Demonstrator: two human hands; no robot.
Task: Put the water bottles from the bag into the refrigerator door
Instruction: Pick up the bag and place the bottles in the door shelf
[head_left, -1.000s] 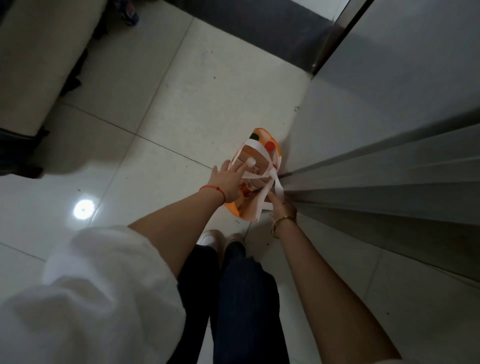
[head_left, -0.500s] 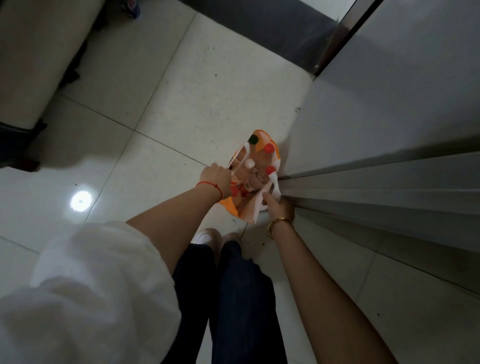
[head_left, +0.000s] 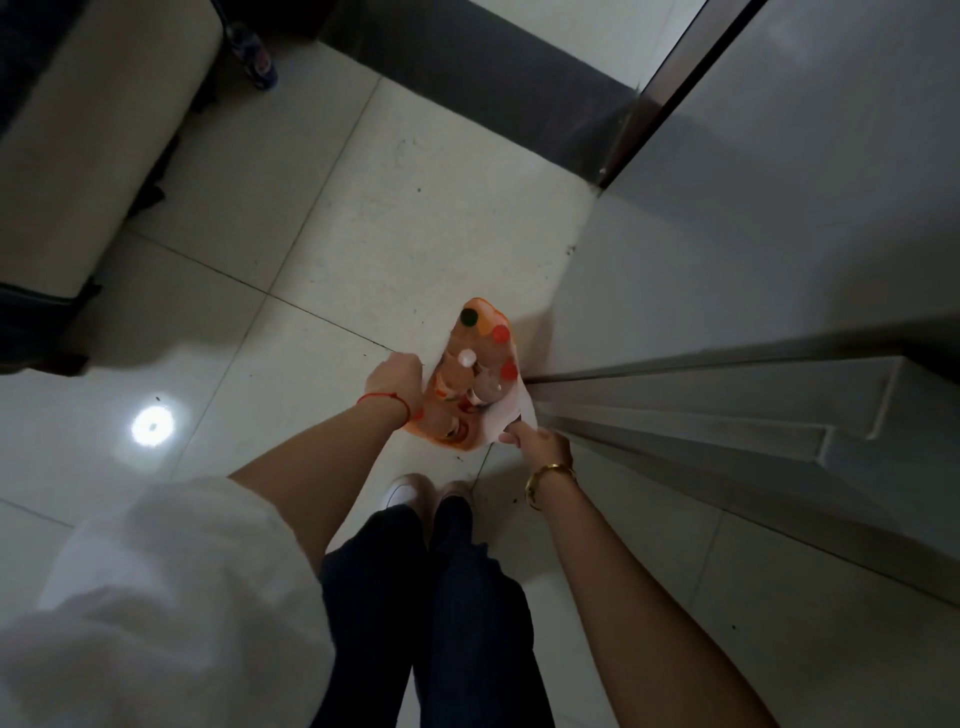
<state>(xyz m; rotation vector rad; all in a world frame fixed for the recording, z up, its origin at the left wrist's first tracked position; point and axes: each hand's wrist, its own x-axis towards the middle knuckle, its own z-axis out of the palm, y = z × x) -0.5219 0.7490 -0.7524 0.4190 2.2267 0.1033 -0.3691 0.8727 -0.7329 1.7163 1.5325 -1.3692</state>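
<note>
An orange bag (head_left: 448, 439) of soft, crinkled material stands on the glossy tiled floor (head_left: 322, 249) beside the smooth grey refrigerator (head_left: 753, 270), round-capped bottles (head_left: 466, 358) upright inside. The left hand (head_left: 393, 382), fisted, grips one edge; the right hand (head_left: 540, 444) pinches a white handle strap (head_left: 506, 418).

Head view, steep downward over floor (head_left: 426, 208); dim, seemingly close.
</note>
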